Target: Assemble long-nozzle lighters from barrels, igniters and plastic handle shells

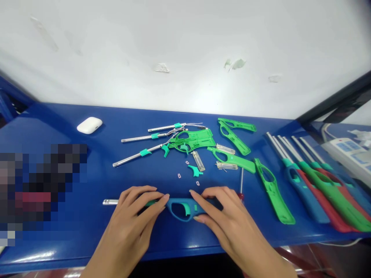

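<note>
A blue long-nosed gas lighter (183, 208) with a green trigger lies crosswise near the front of the table, its metal tube pointing left. My left hand (135, 216) grips its neck where the tube meets the body, fingers and thumb closed. Around the rear of the handle, my right hand (222, 214) is pinched with fingers above and thumb below. Both hands cover parts of the lighter. Just beyond it lie a loose green trigger (196, 171) and several tiny pale clips (198, 183). A screwdriver (241, 193) lies partly behind my right hand.
Green handle shells (199, 139), metal tubes with wires (136, 156) and clear fuel tanks (198, 161) lie across the middle of the blue table (58, 127). Several whole lighters (307, 193) are lined up at right, near a power strip (348, 150). A white case (89, 125) sits back left.
</note>
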The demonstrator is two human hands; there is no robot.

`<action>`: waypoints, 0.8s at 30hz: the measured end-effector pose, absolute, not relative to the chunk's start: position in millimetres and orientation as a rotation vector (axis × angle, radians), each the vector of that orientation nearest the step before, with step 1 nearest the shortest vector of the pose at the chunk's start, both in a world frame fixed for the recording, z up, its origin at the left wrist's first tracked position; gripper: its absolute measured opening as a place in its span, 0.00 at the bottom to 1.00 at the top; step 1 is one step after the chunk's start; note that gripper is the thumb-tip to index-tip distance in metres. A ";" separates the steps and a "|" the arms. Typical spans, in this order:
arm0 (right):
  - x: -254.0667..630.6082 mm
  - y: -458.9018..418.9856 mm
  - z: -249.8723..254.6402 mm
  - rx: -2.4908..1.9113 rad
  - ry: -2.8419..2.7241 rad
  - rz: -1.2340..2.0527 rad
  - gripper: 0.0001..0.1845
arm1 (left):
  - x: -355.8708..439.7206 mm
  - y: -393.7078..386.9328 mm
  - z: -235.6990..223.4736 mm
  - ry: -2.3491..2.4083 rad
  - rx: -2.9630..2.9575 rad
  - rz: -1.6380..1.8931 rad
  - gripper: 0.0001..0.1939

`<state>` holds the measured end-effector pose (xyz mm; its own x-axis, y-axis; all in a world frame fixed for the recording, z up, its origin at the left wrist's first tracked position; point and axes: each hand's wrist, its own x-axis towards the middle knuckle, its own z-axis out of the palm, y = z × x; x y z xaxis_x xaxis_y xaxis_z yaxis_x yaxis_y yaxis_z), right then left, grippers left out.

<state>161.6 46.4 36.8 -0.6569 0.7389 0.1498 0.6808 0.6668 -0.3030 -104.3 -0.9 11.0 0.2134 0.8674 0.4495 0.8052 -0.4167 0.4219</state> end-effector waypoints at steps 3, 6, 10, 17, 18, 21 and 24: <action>161.6 47.0 36.0 -1.103 -2.605 0.284 0.23 | -104.5 -1.9 12.1 1.640 2.376 0.970 0.20; 162.0 47.2 36.8 -1.090 -2.587 0.268 0.23 | -104.1 -3.0 11.7 1.623 2.394 0.954 0.20; 162.0 46.4 39.4 -1.102 -2.594 0.260 0.23 | -102.6 -2.9 10.4 1.596 2.432 0.937 0.21; 160.6 47.5 36.1 -1.119 -2.580 0.139 0.22 | -96.7 1.1 15.1 1.601 2.548 0.919 0.22; 161.0 47.7 35.1 -1.117 -2.578 0.130 0.22 | -96.3 0.5 16.2 1.606 2.578 0.905 0.22; 162.0 47.4 31.5 -1.107 -2.576 0.113 0.21 | -101.0 -4.1 17.7 1.678 2.580 0.826 0.22; 161.9 46.2 27.2 -1.099 -2.578 0.079 0.20 | -114.1 -9.2 16.4 1.870 2.470 0.795 0.22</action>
